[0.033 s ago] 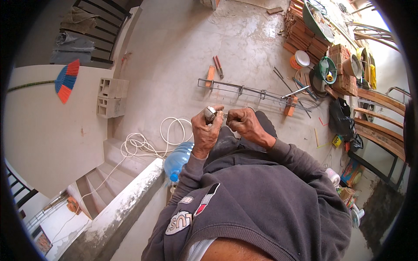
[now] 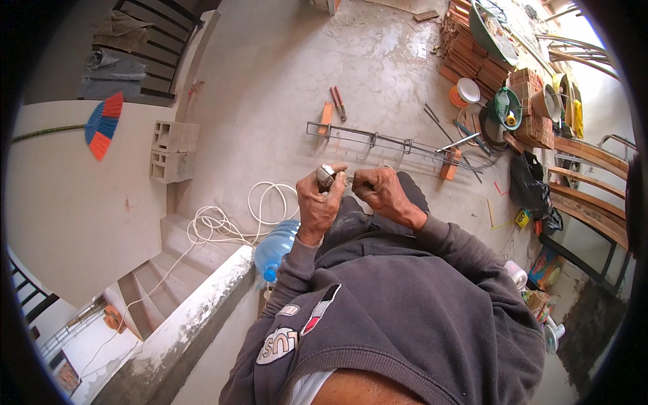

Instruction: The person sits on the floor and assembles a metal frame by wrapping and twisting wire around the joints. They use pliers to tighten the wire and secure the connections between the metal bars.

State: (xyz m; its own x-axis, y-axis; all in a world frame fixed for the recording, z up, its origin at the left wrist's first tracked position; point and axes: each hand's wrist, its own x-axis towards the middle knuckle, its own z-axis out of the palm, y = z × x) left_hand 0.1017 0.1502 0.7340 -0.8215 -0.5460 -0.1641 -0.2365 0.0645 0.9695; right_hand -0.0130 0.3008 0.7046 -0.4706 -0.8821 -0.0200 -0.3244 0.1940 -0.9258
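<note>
Where the pale concrete floor [image 2: 283,88] spreads out below the camera, I take the long steel rebar cage [image 2: 398,144] lying across it as my landmark. Beyond the cage's far right end, stacked red bricks [image 2: 472,50] rise beside a green basin [image 2: 507,108]. On the near side of the cage, to its left, a loose white cable [image 2: 223,219] coils on the floor, and a blue water bottle [image 2: 275,248] lies just past that coil, nearer me. Left of the cage's left end stand two grey hollow blocks [image 2: 173,151]. Just this side of the cage's middle I see both hands raised together. The left hand [image 2: 318,202] has its fingers curled tight around a small round metal fitting [image 2: 326,177], thumb on top. The right hand [image 2: 382,192] is closed in a fist just beside it, pinching something thin aimed at the fitting; what it is I cannot tell.
</note>
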